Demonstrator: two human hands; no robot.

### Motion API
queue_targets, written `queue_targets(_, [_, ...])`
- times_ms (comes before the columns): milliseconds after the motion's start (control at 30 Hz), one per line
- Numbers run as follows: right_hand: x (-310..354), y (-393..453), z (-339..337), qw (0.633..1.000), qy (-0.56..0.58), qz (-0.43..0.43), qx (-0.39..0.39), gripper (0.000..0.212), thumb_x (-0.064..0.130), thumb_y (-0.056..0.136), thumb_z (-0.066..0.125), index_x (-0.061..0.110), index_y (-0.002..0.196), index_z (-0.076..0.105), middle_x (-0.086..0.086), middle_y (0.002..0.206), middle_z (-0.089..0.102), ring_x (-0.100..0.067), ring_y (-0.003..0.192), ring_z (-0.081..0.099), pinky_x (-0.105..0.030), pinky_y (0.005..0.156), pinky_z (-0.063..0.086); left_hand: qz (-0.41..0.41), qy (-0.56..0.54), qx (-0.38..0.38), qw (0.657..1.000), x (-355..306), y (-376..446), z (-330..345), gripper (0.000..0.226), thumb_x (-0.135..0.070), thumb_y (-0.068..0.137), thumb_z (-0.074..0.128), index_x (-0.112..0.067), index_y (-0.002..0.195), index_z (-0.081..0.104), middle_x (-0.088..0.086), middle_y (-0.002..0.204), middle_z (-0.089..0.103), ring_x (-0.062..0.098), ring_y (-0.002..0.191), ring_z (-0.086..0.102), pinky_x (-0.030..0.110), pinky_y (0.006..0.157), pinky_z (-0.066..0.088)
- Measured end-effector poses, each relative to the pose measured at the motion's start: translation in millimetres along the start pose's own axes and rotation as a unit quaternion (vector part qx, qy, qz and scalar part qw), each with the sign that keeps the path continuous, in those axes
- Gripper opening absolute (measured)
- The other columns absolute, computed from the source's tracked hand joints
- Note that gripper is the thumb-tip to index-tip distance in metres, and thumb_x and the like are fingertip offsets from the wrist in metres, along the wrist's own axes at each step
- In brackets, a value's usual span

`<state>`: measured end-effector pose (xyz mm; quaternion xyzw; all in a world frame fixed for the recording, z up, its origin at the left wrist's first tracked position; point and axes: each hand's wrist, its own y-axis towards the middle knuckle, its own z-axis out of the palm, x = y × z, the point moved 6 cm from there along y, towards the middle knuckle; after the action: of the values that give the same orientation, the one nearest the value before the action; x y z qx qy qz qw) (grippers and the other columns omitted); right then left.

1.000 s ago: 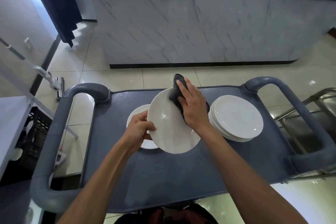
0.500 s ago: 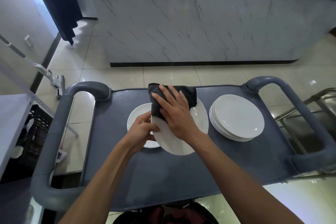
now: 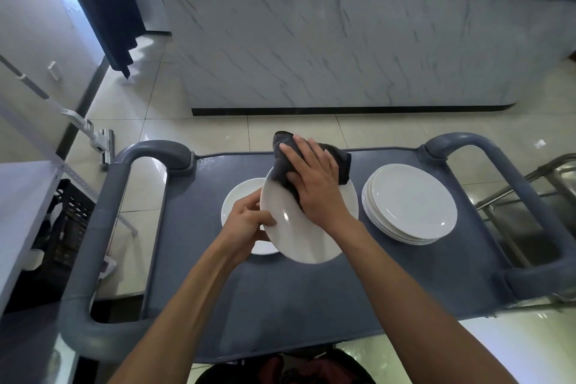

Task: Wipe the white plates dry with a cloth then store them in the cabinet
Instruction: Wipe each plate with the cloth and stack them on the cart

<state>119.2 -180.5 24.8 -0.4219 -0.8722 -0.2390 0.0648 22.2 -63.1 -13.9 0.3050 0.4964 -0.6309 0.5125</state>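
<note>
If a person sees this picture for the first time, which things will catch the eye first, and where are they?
First, the white plate held tilted above the middle of the grey cart: the left hand grips its left rim while the right hand presses a dark cloth on its upper part. Next, the stack of white plates on the cart's right side, and a single plate lying behind the left hand.

Two bare forearms are seen, with no sleeves reaching the wrists or elbows. No watch, ring, band or glove is worn on the left hand (image 3: 246,221) or the right hand (image 3: 314,184). The nails are kept short and unpainted. At the bottom edge, dark clothing with a reddish patch is glimpsed, too blurred to be identified.
</note>
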Motion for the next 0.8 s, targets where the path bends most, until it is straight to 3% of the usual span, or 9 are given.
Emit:
queue_targets(267, [-40.3, -6.1, -1.9, 0.992, -0.011, 0.122, 0.024, 0.056, 0.046, 0.101, 0.025, 0.034, 0.156, 0.026, 0.002, 0.165, 0.019, -0.024, 0.148, 0.023, -0.047, 0.117, 0.021, 0.002, -0.057, -0.064, 0.996, 1.3, 0.1, -3.6, 0.046, 0.009, 0.068, 0.054, -0.021, 0.096, 0.076, 0.005, 0.082, 0.064, 0.024, 0.078, 0.056, 0.035, 0.054, 0.053])
queue_targets(400, [-51.4, -21.4, 1.5, 0.985, -0.009, 0.174, 0.018, 0.057, 0.04, 0.102, 0.033, 0.031, 0.158, 0.022, -0.001, 0.167, 0.013, -0.031, 0.146, 0.024, -0.051, 0.114, 0.025, 0.009, -0.08, -0.113, 0.99, 0.1, 5.3, -13.1, 0.052, 0.002, 0.056, 0.057, -0.011, 0.104, 0.071, 0.011, 0.091, 0.061, 0.03, 0.084, 0.053, 0.036, 0.056, 0.052])
queue_targets(500, [-49.0, -32.8, 6.9, 0.98, 0.007, 0.197, 0.013, 0.056, 0.033, 0.105, 0.039, 0.027, 0.158, 0.022, -0.004, 0.167, 0.009, -0.03, 0.147, 0.018, -0.048, 0.115, 0.022, 0.028, -0.092, -0.138, 0.986, -5.1, 7.3, -14.3, 0.045, 0.007, 0.063, 0.056, -0.012, 0.101, 0.07, 0.009, 0.089, 0.062, 0.028, 0.083, 0.055, 0.036, 0.055, 0.053])
queue_targets(667, [-31.0, -49.8, 16.9, 0.977, 0.039, 0.21, 0.009, 0.064, 0.047, 0.098, 0.017, 0.027, 0.158, 0.02, -0.003, 0.168, 0.005, -0.024, 0.153, 0.006, -0.041, 0.12, 0.015, 0.046, -0.109, -0.157, 0.981, -6.9, 11.2, -13.8, 0.053, 0.02, 0.079, 0.047, -0.013, 0.114, 0.068, 0.006, 0.089, 0.065, 0.026, 0.087, 0.058, 0.041, 0.067, 0.057])
queue_targets(800, [-12.5, -60.5, 25.0, 0.98, 0.032, 0.198, 0.004, 0.061, 0.046, 0.099, 0.014, 0.03, 0.159, 0.018, 0.0, 0.168, 0.005, -0.02, 0.154, 0.001, -0.043, 0.122, 0.012, 0.049, -0.118, -0.156, 0.979, -8.8, 12.5, -12.5, 0.052, 0.019, 0.08, 0.047, -0.015, 0.115, 0.067, 0.004, 0.09, 0.067, 0.026, 0.09, 0.059, 0.046, 0.075, 0.057])
